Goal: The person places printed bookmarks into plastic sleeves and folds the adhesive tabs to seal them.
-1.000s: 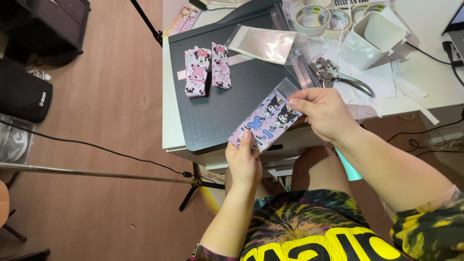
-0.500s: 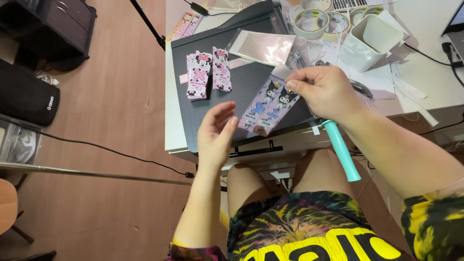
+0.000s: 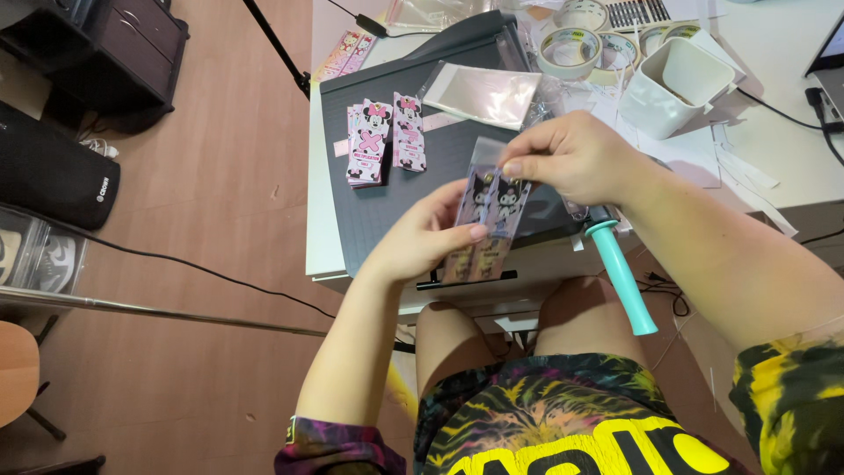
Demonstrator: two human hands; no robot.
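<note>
Clear sleeve (image 3: pixel 486 230) in hands (cartoon cards), pink packs (image 3: pixel 384 141)

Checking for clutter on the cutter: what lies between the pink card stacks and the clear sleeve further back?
In the head view, only bare dark cutter board separates the pink card stacks from the clear sleeve.

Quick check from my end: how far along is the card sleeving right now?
Done, apparently: two pink cartoon-card packs lie on the dark cutter mat. In hand: the right hand pinches the top of a clear sleeve with two purple cartoon cards, the left hand steadying it from the side. Left: a clear empty sleeve lies on the mat; whether more cards remain is not visible.
</note>
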